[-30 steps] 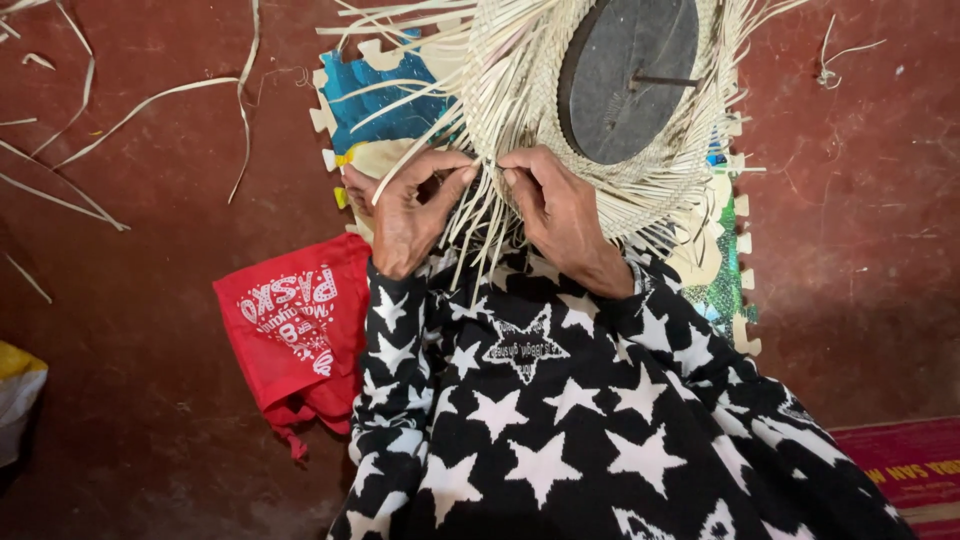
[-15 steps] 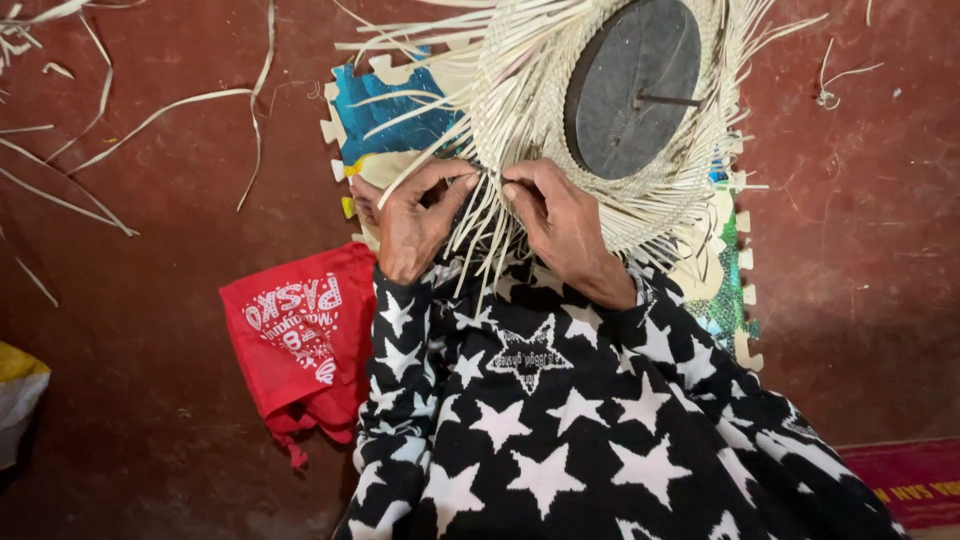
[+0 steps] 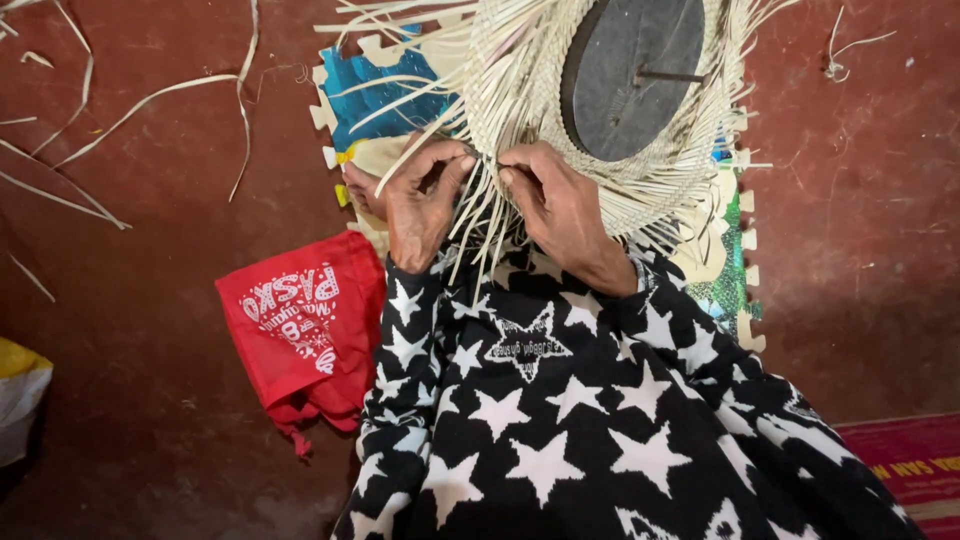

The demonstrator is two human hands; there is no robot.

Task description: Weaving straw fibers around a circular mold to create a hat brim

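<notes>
- my left hand (image 3: 418, 205) is pinched shut on a few loose straw strips (image 3: 470, 215) at the near edge of the half-woven straw hat (image 3: 530, 90)
- right hand (image 3: 560, 205) has its fingertips closed on the strips right beside it, hands nearly touching
- hat sits on a foam puzzle mat (image 3: 375, 95), with a dark round block (image 3: 630, 75) on its crown
- red cloth bag (image 3: 300, 335) lies on the reddish floor (image 3: 150, 280) just left of my star-print sleeves (image 3: 540, 420)

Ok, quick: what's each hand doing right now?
Left hand: closed, fingertips pinching pale straw strands at the edge of the woven hat.
Right hand: closed, grip on the same loose strands at the hat's edge.
</notes>
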